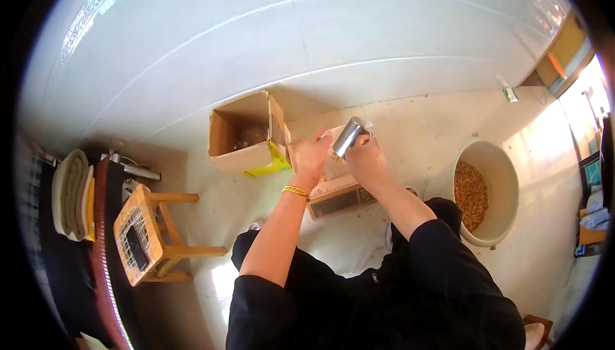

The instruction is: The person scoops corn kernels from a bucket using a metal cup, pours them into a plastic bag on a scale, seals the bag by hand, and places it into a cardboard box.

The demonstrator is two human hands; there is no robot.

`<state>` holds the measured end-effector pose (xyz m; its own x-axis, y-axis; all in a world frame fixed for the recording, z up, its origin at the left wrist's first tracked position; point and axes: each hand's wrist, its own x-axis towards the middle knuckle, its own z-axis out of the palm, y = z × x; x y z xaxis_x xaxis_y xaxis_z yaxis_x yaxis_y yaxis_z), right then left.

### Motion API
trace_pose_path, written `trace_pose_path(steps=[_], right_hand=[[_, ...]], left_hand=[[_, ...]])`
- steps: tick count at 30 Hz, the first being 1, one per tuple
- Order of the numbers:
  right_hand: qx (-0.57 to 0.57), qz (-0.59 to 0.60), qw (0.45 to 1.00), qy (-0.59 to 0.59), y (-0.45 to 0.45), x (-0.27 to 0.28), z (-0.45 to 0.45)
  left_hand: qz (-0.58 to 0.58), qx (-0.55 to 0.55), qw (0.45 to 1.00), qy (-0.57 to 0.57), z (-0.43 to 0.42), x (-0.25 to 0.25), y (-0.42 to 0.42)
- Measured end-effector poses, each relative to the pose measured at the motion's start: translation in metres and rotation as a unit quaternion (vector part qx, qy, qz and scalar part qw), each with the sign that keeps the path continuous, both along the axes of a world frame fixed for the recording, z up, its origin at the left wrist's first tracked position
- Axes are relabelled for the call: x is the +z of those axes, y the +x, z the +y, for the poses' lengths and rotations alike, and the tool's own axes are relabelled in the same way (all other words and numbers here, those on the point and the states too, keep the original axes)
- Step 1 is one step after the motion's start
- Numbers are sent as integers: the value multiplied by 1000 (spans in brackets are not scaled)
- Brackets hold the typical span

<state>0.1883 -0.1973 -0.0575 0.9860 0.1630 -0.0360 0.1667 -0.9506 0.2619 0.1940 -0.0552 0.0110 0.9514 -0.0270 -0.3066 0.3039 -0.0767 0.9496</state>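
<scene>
My right hand [366,158] is closed around a shiny metal cup [350,136], which is tipped with its mouth down and to the left. Small brown pieces [337,157] show at its mouth. Across from the cup is my left hand [312,158], its fingers stretched out and a yellow bracelet on the wrist. Whether it touches any clear bag or film there, I cannot tell. Below both hands stands a scale [334,204] with a dark display panel on its near side. Part of its top is hidden by my hands.
An open cardboard box [246,152] stands left of the scale, with something bagged inside. To the right is a pale bucket [505,186] part-filled with brown nut-like pieces [469,196]. A wooden stool [168,234] bearing a phone [137,247] is at left. Crumbs dot the floor.
</scene>
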Motion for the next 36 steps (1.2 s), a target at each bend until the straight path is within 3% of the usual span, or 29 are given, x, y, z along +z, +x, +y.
trace_pose_path(steps=[2, 5, 7, 10, 14, 15, 17, 20, 22, 23, 24, 25, 26, 28, 32, 33, 34, 35, 36], right_hand=[[6, -1, 1000, -22, 1, -4, -3], [-28, -7, 995, 99, -6, 12, -6], [-63, 42, 976, 205, -9, 26, -4], [-101, 115, 927, 343, -16, 73, -4], [-52, 72, 922, 378, 3, 42, -14], [-47, 52, 948, 310, 8, 32, -15], [-46, 26, 970, 238, 11, 46, -20], [-81, -1, 955, 284, 12, 79, -42], [-146, 124, 854, 484, 16, 101, -72], [-190, 158, 775, 582, 8, 110, -87], [-228, 188, 681, 671, -1, 119, -106], [-228, 190, 627, 720, -14, 125, -128], [-227, 192, 571, 765, -31, 130, -150], [-201, 112, 531, 816, -77, 144, -187], [-328, -70, 561, 757, -155, 150, -251], [-335, -77, 561, 753, -162, 144, -261], [-395, -105, 659, 631, -171, 132, -272], [-445, -126, 739, 490, -180, 117, -283], [-404, -152, 828, 358, -185, 98, -296]], left_hand=[[-27, 14, 998, 49, 8, -23, 4], [-31, 32, 991, 128, 20, -42, -13], [24, 46, 997, 55, 20, -46, -23], [-14, 87, 996, 0, 15, -45, -35], [-23, 97, 994, -45, 13, -46, -45], [-19, 96, 994, -42, 14, -49, -45], [-19, 90, 995, -43, 10, -46, -45], [-21, 89, 996, -17, 7, -56, -47], [-168, 57, 962, 207, 6, -81, -39], [-171, 52, 963, 203, 4, -80, -38], [-201, 41, 933, 295, 0, -77, -37], [-229, 31, 895, 382, -2, -75, -34], [-232, 30, 896, 378, -2, -76, -32], [-240, -18, 862, 447, -3, -79, -28], [-276, 11, 869, 410, 4, -103, -13], [-155, 74, 960, 219, 4, -102, -13], [-18, 127, 992, 18, 2, -102, -15], [-11, 113, 993, 15, -1, -100, -19], [-18, 136, 989, -62, -1, -94, -23]])
